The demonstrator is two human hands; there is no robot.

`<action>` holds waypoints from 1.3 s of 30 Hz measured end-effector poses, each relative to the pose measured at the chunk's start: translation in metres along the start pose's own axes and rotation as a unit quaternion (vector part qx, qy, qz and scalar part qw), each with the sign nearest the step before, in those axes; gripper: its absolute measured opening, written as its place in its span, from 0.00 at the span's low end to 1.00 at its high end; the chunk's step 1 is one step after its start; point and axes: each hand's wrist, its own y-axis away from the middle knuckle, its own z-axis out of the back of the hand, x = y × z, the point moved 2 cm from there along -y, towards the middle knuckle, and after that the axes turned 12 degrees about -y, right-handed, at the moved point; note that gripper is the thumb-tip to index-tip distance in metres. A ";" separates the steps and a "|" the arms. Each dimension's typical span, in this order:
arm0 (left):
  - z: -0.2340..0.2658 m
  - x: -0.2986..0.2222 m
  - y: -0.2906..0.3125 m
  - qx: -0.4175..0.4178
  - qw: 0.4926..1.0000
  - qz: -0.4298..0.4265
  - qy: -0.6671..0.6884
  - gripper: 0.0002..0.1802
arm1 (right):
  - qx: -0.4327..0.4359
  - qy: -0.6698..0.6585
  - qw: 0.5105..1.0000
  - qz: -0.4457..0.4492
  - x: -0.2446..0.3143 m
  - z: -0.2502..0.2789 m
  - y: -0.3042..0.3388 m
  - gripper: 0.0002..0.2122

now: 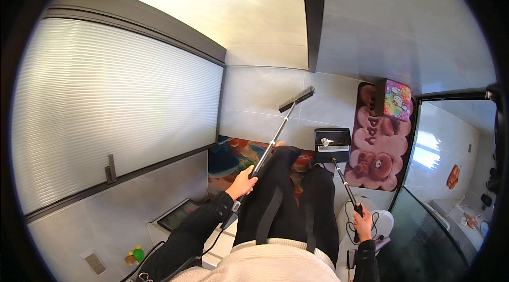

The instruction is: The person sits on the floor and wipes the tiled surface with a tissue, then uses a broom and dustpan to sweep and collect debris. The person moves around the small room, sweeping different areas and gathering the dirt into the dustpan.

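Note:
My left hand (242, 183) is wrapped round the grey pole of a broom (274, 137). The broom's dark bristled head (297, 99) rests on the light floor tiles ahead of me. In my right hand (363, 223) is the dark grip of a long-handled dustpan (332, 155), its pole slanting away to the black pan. The pan lies on the floor right of the broom head, with a crumpled whitish scrap (327, 142) in it. A gap of floor separates the broom head from the pan.
A pinkish-brown bear mat (375, 147) lies right of the dustpan, with a colourful-topped stool (396, 100) on its far end. Another colourful mat (238, 160) is under my feet. A ribbed glass door (127, 102) stands left; a white toilet (383, 223) and glass panel (424, 229) are right.

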 end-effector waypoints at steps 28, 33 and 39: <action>0.272 -0.112 -0.233 -0.095 0.958 -0.080 -0.257 0.34 | -0.152 -0.215 0.965 0.004 -0.042 -0.270 0.017 0.15; 0.279 -0.069 -0.098 0.057 0.993 -0.066 -0.079 0.26 | -0.128 -0.201 0.971 0.006 -0.037 -0.276 0.017 0.15; 0.308 -0.112 -0.092 -0.037 0.976 -0.064 -0.205 0.30 | -0.118 -0.225 0.967 -0.007 -0.039 -0.282 0.021 0.15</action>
